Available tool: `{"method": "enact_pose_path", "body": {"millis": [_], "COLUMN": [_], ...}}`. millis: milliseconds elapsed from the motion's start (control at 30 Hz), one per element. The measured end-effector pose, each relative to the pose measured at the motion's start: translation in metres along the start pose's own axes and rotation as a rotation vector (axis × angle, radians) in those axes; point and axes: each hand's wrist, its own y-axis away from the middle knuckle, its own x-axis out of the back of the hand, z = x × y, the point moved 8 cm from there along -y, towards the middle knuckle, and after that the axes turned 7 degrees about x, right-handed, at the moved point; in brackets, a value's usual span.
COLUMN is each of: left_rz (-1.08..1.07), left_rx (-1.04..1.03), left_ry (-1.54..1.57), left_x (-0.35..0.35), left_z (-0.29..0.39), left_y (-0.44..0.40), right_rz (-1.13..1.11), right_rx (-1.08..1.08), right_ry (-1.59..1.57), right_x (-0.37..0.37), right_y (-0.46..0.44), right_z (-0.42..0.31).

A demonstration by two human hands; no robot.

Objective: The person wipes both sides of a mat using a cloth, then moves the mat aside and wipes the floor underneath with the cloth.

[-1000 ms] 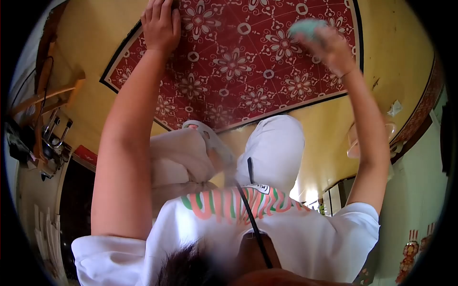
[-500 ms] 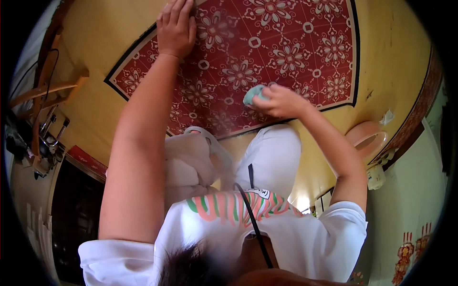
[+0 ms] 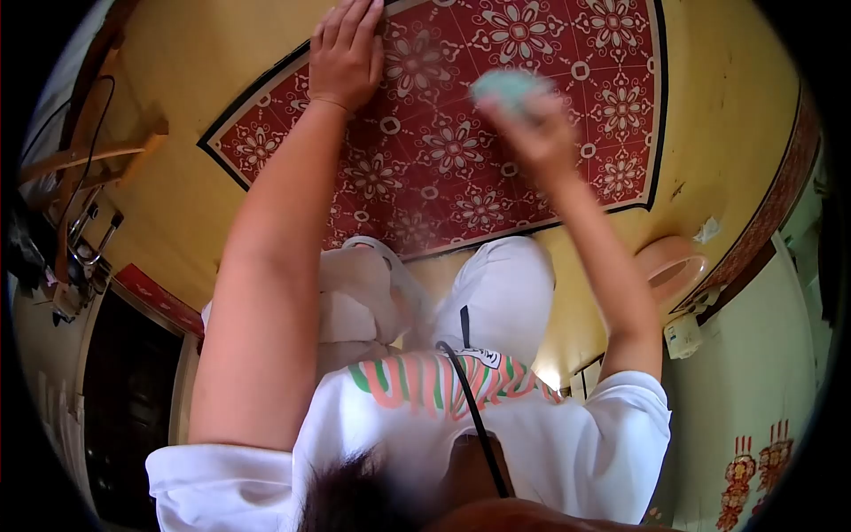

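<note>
We are seeing a red mat (image 3: 452, 146) patterned with pale flowers, its edge running beige, then black. We are noting a blurred blue-green cloth (image 3: 512, 87), yellow floor (image 3: 727, 115), pinkish basin (image 3: 652, 257), and white shirt (image 3: 550, 452) bearing pink-and-green stripes.

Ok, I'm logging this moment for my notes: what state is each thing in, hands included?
Left hand: palm down over the mat's edge, fingers extended.
Right hand: gripping the cloth, blurred.
Teal cloth: bunched in the grip; whether it touches the mat is unclear.
Red mat: spread out, patterned side up.
Pink basin: off the mat, contents not visible.
White scrap: crumpled, near the basin.
</note>
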Motion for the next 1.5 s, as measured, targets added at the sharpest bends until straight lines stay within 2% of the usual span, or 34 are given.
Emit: {"method": "enact_pose_path", "body": {"millis": [67,100,167,200,267,333,367,433,500,533,667,700,767,800,833,867,900,933,967,1033,1100,1133,1167,1233,1300,1333,1367,1433,1500], "left_rz": [0.015,0.018,0.015,0.018,0.021,0.021,0.029,0.037,0.024,0.02,0.022,0.026,0.051,0.05,0.039,0.029,0.027,0.02,0.021,0.023,0.018,0.017,0.017,0.015,0.027,0.028,0.021,0.016,0.025], "left_rx": [-0.004,-0.007,-0.004,-0.001,-0.007,-0.018,-0.022,-0.021,-0.013,-0.013,-0.005,-0.007,-0.024,-0.023,-0.014,-0.008,-0.006,-0.001,-0.001,0.002,0.006,0.007,0.007,0.004,-0.002,-0.001,0.005,0.001,-0.002], "left_ry": [0.01,0.015,0.028,0.034,0.025,0.024,0.018,0.007,0.013,0.008,0.001,0.006,-0.007,-0.012,-0.011,-0.005,0.004,0.022,0.022,0.024,0.021,0.019,0.016,0.003,0.006,0.014,0.021,0.02,0.035], "left_x": [0.002,0.002,0.002,0.003,0.004,0.003,0.002,0.003,0.001,0.0,0.002,0.002,0.002,0.0,0.0,0.001,0.002,0.003,0.003,0.001,0.002,0.001,0.001,0.002,0.003,0.003,0.003,0.004,0.006], "left_z": [0.001,0.001,0.001,0.0,0.0,0.003,0.002,-0.002,0.0,0.0,0.0,0.001,0.0,-0.001,-0.002,-0.001,-0.001,-0.002,-0.003,-0.003,-0.003,-0.003,-0.003,-0.002,0.0,-0.001,-0.002,-0.002,-0.002], "left_y": [0.0,0.001,0.001,0.001,0.0,0.002,0.002,0.0,0.002,0.002,0.002,0.0,-0.002,0.002,0.005,0.004,0.002,0.002,0.0,0.001,0.0,0.0,0.0,0.0,-0.005,-0.004,-0.002,-0.001,-0.002], "right_rz": [-0.365,-0.36,-0.111,-0.07,0.287,0.401,0.777,1.017,0.504,0.408,-0.244,-0.249,-0.14,0.055,-0.083,0.002,0.176,0.427,0.685,0.86,0.583,0.471,0.35,0.156,-0.033,-0.125,-0.067,0.015,0.142], "right_rx": [0.431,0.5,0.429,0.191,0.112,-0.421,-0.616,-0.48,-0.223,-0.019,0.455,0.514,0.272,0.404,0.281,0.109,-0.198,-0.558,-0.72,-0.612,-0.392,-0.271,-0.118,0.065,0.374,0.368,0.319,0.334,0.24], "right_ry": [-0.012,0.098,0.282,0.08,0.598,0.746,0.141,-0.106,0.649,0.489,-0.027,0.001,-0.03,0.166,0.684,0.802,0.761,0.543,0.352,0.419,0.85,0.727,0.749,0.372,0.284,0.282,0.148,0.141,0.382], "right_x": [-0.048,-0.061,-0.047,-0.043,0.014,0.061,0.085,0.083,0.053,0.027,-0.079,-0.078,-0.064,-0.061,-0.021,0.016,0.059,0.107,0.14,0.159,0.134,0.1,0.056,-0.017,-0.07,-0.08,-0.08,-0.061,-0.019], "right_y": [0.018,0.024,0.006,0.002,-0.025,-0.023,-0.034,-0.028,-0.047,-0.049,-0.004,-0.005,-0.026,-0.022,-0.043,-0.053,-0.05,-0.032,-0.014,-0.019,-0.05,-0.059,-0.058,-0.055,-0.042,-0.057,-0.069,-0.093,-0.114], "right_z": [-0.076,-0.081,-0.044,0.004,0.061,0.136,0.142,0.135,0.059,0.02,-0.099,-0.095,-0.037,0.014,0.057,0.106,0.169,0.231,0.261,0.246,0.154,0.104,0.065,-0.023,-0.075,-0.082,-0.064,-0.019,0.046]}}
